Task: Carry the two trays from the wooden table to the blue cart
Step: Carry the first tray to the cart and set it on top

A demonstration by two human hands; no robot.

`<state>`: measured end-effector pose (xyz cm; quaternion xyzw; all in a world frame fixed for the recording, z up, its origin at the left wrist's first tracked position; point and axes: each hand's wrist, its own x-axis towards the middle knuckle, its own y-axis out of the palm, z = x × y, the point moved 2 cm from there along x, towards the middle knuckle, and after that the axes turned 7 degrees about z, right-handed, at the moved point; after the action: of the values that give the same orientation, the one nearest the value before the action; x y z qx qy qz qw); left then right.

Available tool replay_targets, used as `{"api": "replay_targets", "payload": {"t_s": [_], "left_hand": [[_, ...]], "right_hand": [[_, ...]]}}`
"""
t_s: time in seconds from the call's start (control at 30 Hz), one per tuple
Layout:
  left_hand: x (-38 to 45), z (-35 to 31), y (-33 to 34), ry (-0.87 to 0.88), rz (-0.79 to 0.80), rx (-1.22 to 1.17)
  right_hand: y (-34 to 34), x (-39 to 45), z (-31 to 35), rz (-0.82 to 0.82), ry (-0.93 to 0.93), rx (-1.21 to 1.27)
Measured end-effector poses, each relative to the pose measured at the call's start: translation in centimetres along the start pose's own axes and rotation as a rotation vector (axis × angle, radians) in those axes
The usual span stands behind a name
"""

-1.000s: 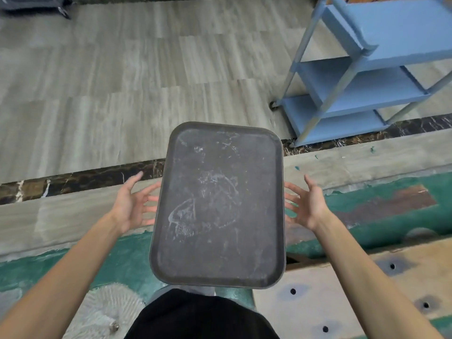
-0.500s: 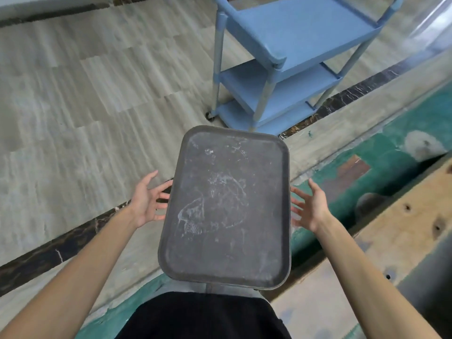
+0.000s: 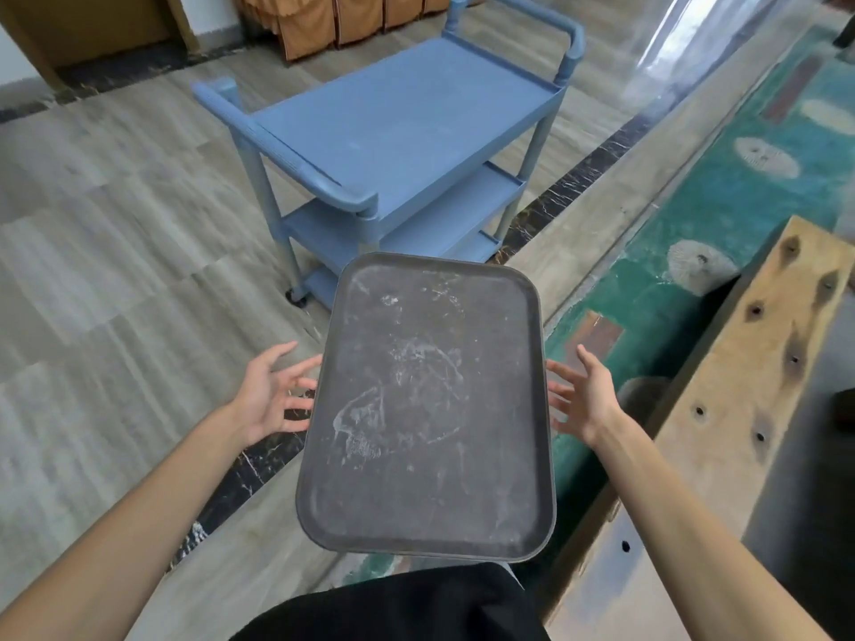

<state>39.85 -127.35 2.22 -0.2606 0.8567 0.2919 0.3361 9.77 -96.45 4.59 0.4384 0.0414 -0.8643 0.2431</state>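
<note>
The floor (image 3: 115, 279) of grey planks fills most of the view, with a green-painted strip and the wooden table (image 3: 740, 386) along the right edge; the cart (image 3: 407, 127) stands ahead on the floor, its blue top shelf bare and the lower shelves showing nothing on the parts in view, so by my reading no tray has reached it; the tray (image 3: 430, 404), dark, scuffed and roughly level, is in the air between the person and the cart, clear of the table; only one is visible, and whether a second lies beneath it cannot be told; the left hand (image 3: 273, 390) and right hand (image 3: 585, 397) sit at its long edges with fingers spread, touching or just beside the rim, not curled round it; left to do: close the gap and set it down.
</note>
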Motion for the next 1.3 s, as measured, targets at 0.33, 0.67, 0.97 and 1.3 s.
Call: {"api": "replay_targets", "payload": {"t_s": [0.33,0.67,0.97,1.3], "left_hand": [[10.9,-12.5,10.9,0.086,-0.009,0.07],[19.0,-26.6,13.3,0.221,0.001,0.142],[26.7,-39.1,8.7,0.361,-0.153,0.323],[27.8,-44.9,2.7,0.361,-0.395,0.279]], "right_hand": [[-4.3,9.2,17.8,-0.01,-0.048,-0.031],[-1.6,18.4,32.7,0.047,-0.128,-0.05],[7.2,29.5,43.9,0.131,-0.199,-0.238],[18.2,39.7,50.5,0.328,-0.232,-0.466]]}}
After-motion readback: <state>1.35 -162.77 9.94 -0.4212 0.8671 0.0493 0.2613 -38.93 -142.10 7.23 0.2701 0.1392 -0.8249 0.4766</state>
